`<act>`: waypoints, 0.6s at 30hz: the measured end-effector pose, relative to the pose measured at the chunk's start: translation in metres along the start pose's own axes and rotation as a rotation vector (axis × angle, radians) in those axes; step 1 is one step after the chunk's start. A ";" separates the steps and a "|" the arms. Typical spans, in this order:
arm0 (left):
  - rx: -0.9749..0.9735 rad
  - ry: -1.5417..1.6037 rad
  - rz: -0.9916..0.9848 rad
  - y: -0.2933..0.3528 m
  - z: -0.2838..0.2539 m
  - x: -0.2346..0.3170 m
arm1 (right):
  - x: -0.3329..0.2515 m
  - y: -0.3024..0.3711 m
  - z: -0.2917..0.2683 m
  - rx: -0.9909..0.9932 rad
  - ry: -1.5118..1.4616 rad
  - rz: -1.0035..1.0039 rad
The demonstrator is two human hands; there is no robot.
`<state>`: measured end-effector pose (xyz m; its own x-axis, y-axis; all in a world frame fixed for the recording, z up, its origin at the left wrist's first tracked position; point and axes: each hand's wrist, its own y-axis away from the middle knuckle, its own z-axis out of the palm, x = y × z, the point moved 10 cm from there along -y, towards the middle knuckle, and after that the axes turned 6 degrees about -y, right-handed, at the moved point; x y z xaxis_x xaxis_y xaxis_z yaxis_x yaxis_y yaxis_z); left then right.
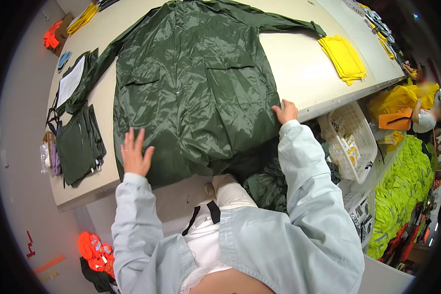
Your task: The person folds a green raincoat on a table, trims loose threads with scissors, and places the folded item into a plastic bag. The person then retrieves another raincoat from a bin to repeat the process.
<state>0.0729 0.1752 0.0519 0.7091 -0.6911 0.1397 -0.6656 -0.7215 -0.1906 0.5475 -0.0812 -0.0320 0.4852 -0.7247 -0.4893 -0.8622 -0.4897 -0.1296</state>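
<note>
A dark green, shiny raincoat (181, 93) lies spread front side up on the pale table, its sleeves stretched out to both sides and its hem hanging over the near edge. Two flap pockets and a front closure line show on it. My left hand (135, 154) rests by the coat's lower left part, palm down with fingers spread. At the lower right side edge of the coat is my right hand (287, 112), its thumb apart from the fingers and touching or close to the fabric. Neither hand visibly grips anything.
Folded dark green pieces (78, 144) and a white paper sheet (71, 82) lie on the table's left. Folded yellow pieces (344, 59) sit at right. Below are a white plastic basket (367, 147) and a heap of fluorescent yellow garments (402, 191). A co-worker (423, 117) is at far right.
</note>
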 end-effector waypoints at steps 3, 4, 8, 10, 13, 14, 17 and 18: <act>-0.272 -0.124 -0.146 -0.007 0.066 0.002 | -0.032 0.007 -0.004 -0.046 0.042 0.109; -0.358 -0.129 -0.199 -0.002 0.083 0.000 | -0.031 0.004 0.004 -0.071 0.057 0.100; -0.462 -0.168 -0.288 -0.004 0.107 0.006 | -0.042 -0.009 0.014 -0.045 0.055 0.104; -0.470 -0.155 -0.300 -0.019 0.115 0.011 | -0.048 -0.032 0.019 0.058 0.072 0.060; -0.473 -0.150 -0.331 -0.055 0.130 0.025 | -0.055 -0.094 0.034 0.105 0.157 0.008; -0.477 -0.136 -0.343 -0.067 0.134 0.027 | -0.060 -0.114 0.039 0.114 0.189 -0.011; -0.588 -0.156 -0.321 -0.087 0.124 0.033 | -0.050 -0.173 0.057 -0.022 0.125 0.132; -0.630 -0.161 -0.287 -0.086 0.120 0.034 | -0.046 -0.184 0.058 -0.049 0.067 0.139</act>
<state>0.1825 0.2190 -0.0434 0.8700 -0.4901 -0.0550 -0.4202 -0.7950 0.4375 0.6749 0.0703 -0.0359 0.3720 -0.8168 -0.4409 -0.9142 -0.4046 -0.0218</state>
